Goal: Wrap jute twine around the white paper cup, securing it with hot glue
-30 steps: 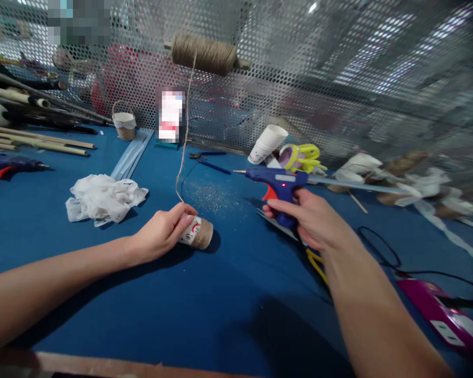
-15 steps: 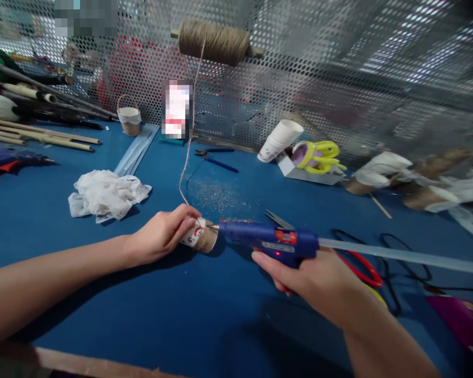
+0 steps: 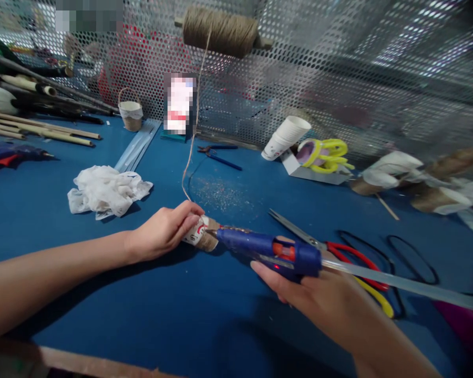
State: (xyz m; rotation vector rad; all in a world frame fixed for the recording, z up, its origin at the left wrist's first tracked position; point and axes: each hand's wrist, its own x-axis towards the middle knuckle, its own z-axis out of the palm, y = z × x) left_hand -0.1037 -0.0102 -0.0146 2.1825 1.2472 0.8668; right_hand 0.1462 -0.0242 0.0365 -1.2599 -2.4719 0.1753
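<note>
My left hand (image 3: 167,231) grips a small paper cup (image 3: 208,240) lying on its side, partly wrapped in brown twine. Its base end is hidden by my fingers. From the cup a strand of twine (image 3: 189,163) runs up to the spool (image 3: 220,32) on the mesh. My right hand (image 3: 299,289) is closed round a blue hot glue gun (image 3: 260,249), whose nozzle meets the cup's side; whether it touches, I cannot tell. A long clear glue stick (image 3: 398,283) sticks out of the gun's back. Scissors (image 3: 299,231) with red and yellow handles lie partly behind my right hand.
White lace (image 3: 108,191) lies bunched at left, near a small twine basket (image 3: 131,114). Pliers (image 3: 218,155), stacked paper cups (image 3: 286,137) and a box (image 3: 313,170) with yellow ties stand toward the mesh. A second glue gun (image 3: 16,153) rests at far left. Wrapped cups (image 3: 378,173) sit right.
The glue gun's back end has swung down, and its nozzle has shifted slightly along the cup. More of the scissors shows. My left hand keeps its hold on the cup.
</note>
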